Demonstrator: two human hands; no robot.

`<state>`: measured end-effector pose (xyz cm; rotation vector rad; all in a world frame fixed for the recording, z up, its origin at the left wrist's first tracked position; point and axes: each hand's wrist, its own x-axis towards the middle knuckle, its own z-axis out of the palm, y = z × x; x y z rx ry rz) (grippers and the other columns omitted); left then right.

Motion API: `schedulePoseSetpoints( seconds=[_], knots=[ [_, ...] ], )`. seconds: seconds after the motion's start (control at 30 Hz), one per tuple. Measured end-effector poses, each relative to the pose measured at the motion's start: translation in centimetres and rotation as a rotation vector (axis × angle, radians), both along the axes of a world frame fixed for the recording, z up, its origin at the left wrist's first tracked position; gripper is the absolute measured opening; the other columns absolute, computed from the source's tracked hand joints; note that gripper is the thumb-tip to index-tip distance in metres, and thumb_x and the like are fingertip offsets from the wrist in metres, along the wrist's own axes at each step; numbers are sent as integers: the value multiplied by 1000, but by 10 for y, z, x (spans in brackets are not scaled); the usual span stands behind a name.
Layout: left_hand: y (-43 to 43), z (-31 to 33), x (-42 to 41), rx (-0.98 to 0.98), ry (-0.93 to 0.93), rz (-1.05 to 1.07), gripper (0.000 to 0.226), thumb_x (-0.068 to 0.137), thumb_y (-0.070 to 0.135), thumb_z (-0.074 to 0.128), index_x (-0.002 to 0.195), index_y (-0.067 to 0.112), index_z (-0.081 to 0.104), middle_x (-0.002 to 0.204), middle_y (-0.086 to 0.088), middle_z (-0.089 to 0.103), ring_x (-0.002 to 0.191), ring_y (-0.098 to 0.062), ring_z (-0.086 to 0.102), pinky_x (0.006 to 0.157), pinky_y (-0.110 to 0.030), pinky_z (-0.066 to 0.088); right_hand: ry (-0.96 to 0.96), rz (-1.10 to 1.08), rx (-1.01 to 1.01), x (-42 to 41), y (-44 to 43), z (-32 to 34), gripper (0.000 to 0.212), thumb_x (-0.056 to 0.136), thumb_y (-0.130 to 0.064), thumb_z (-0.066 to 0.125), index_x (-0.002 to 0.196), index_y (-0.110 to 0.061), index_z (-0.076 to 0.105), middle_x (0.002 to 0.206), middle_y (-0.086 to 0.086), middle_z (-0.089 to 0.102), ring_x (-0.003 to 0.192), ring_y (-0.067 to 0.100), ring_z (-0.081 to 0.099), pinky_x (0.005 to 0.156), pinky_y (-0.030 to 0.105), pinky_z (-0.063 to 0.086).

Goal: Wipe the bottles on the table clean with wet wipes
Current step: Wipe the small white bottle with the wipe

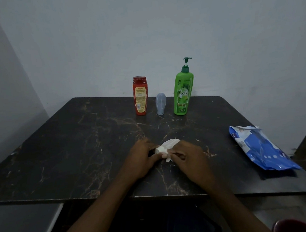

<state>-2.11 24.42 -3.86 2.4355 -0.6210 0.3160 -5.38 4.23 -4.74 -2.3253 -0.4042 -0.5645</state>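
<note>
1. Head view shows the wet wipe bunched at the near middle of the counter, pinched by both the left hand and the right hand.
2. Likely step: readying the wipe. Next, one hand must reach far for a bottle.
3. Red bottle, small grey bottle and green pump bottle stand upright in a far row, well apart from the hands.
4. Blue wipes pack lies right, off the reach path.

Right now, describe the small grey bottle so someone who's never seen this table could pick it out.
On the dark marbled table, three bottles stand in a row near the far wall. The grey bottle is the middle one, between the red bottle and the green pump bottle: the shortest, pale grey, with no visible label.
</note>
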Motion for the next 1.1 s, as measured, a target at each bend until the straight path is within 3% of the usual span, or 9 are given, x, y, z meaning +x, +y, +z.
schedulePoseSetpoints(
  seconds=[0.07,0.23,0.33,0.47,0.67,0.83,0.97,1.07,1.1],
  knots=[
    [0,0,0,-3,-2,1,39,88,55,69,116,29,74,97,8,63,91,-4,54,83,-33,51,1,-18,-18,0,0,0,6,87,-22,73,92,-23,76,90,-14,64,79,-5,57,73,9,44],
    [-1,1,-1,3,-24,8,39,90,58,67,113,28,76,90,11,59,87,-3,51,72,-26,42,24,-220,47,8,-10,3,8,86,-15,72,82,-17,78,84,-1,69,76,10,60,74,30,50],
    [0,1,-1,14,-28,-7,35,92,56,65,110,28,76,92,10,61,89,-4,52,77,-31,48,-18,-138,27,6,-4,4,8,85,-17,74,78,-22,76,82,-4,67,74,5,60,70,24,48],
    [-1,2,-1,31,-23,-8,37,93,56,63,111,27,75,94,7,61,91,-6,53,81,-34,50,-11,32,20,7,1,6,9,87,-19,73,95,-22,76,92,-8,67,82,2,61,75,15,48],
    [-1,2,-3,40,-51,-14,37,94,53,66,116,24,74,95,6,59,91,-8,52,80,-32,47,-76,-139,111,7,-6,8,16,82,-1,71,76,-15,76,78,3,64,69,12,58,67,7,38],
    [-2,0,-4,45,-56,-5,34,94,52,65,111,25,74,95,6,59,91,-7,51,80,-31,48,-7,37,57,3,1,3,10,89,-14,71,96,-20,76,94,-8,64,85,0,60,77,9,44],
    [-2,-1,-3,30,-66,-16,32,95,52,64,107,24,74,93,7,58,90,-7,51,79,-33,47,-10,-119,112,7,-1,0,9,88,-14,69,88,-21,74,89,-10,63,79,-4,57,75,8,43],
    [-2,-2,-3,37,-63,-5,35,95,52,63,112,23,73,96,6,58,92,-6,50,80,-32,47,33,-294,112,11,-6,0,12,88,-15,67,81,-23,73,85,-5,65,78,6,59,76,24,50],
    [-2,-2,-3,38,-64,-3,34,96,52,62,112,23,73,96,7,58,92,-6,50,80,-31,47,36,-298,99,11,-6,0,11,88,-16,67,81,-23,73,85,-7,64,78,6,60,75,21,49]
  ],
)
